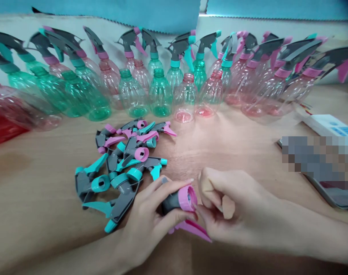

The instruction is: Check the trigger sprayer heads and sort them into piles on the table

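Observation:
My left hand point(146, 223) is closed round a grey spray head point(176, 201) with a pink screw collar and a pink trigger that pokes out below. My right hand point(231, 206) is curled, its fingertips pinched at the pink collar's rim; what they pinch, if anything, is too small to see. Both hands hover low over the wooden table point(42, 198) near its front edge. Just left of my left hand lies a pile of loose spray heads point(122, 160), grey with teal or pink parts.
Across the back of the table stand several plastic bottles, green ones point(159, 95) and pink ones point(188, 99), some with spray heads screwed on. A white box point(325, 126) and a dark flat device point(334, 191) lie at the right. Red plastic point(2, 126) sits at far left.

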`<state>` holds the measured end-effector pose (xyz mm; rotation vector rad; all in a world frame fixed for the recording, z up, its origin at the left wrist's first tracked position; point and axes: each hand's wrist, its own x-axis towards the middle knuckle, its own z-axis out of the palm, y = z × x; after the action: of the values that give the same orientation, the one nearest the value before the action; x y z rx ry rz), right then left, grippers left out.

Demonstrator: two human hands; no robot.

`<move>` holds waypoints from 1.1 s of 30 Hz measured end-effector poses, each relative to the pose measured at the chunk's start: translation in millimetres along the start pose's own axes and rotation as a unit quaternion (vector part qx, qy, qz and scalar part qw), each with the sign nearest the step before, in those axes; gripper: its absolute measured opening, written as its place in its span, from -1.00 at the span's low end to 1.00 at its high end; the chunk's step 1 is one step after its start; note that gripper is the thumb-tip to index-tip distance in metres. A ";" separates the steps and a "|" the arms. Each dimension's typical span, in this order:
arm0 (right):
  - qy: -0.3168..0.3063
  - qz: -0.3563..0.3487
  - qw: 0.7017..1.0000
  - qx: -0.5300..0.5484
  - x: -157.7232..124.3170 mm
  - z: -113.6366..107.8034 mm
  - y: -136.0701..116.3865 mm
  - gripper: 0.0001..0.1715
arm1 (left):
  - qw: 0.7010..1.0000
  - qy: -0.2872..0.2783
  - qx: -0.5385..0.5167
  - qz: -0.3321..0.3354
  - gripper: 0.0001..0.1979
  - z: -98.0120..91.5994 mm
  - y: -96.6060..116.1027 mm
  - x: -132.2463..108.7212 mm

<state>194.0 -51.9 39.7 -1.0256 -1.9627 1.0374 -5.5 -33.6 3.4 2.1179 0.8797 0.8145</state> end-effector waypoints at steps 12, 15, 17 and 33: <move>-0.109 0.161 0.973 0.126 9.7 -20.2 -10.6 -0.76 | 0.998 -0.020 -0.050 0.039 -0.76 -3.2 -0.5 -0.1; -0.109 0.185 0.964 0.156 9.6 -17.1 -7.6 -0.72 | 0.998 -0.027 -0.044 0.034 -0.77 -4.7 1.2 0.8; -0.102 0.190 0.964 0.156 8.8 -16.4 -5.5 -0.71 | 0.998 -0.030 -0.038 0.037 -0.76 -5.3 1.6 0.9; -0.021 0.209 0.925 0.316 -0.8 8.5 -1.0 -0.66 | 1.000 0.009 -0.004 0.015 -0.81 -1.8 -0.7 -1.2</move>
<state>187.0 -55.8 36.5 -1.0563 -1.2935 1.7875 -7.7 -33.5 3.5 2.1243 0.8555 0.8532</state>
